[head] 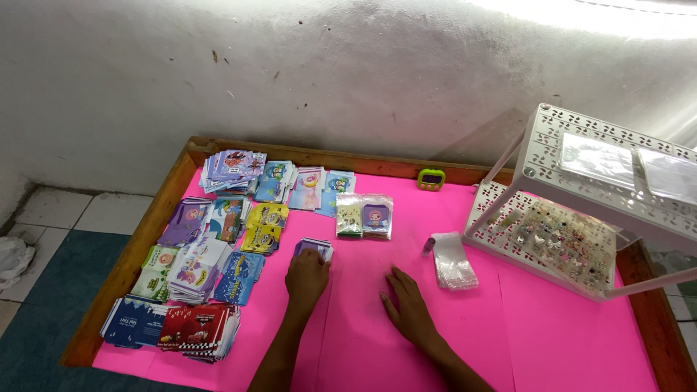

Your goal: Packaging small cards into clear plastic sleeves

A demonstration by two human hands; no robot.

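Looks like a home workspace, floor-level, prob. small craft/packing setup. Evidence: rough whitewashed wall (348, 65), tiled floor (80, 210) w/ blue mat (36, 305), low wood-framed table (156, 210) w/ pink paper (523, 319). Stacks of card packs (210, 239), clear bags (454, 261), white plastic rack (581, 210) w/ small trinkets, small timer (431, 178).

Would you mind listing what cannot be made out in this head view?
- Small card stack: the left hand covers its near part, so whether the grip has closed is unclear.
- Card piles: pictures too small to tell.
- Small items on the white rack's lower shelf: too tiny and blurred.
- Rack's right side: cut off by the frame edge.
- Right hand: lies flat on the pink sheet, palm hidden.
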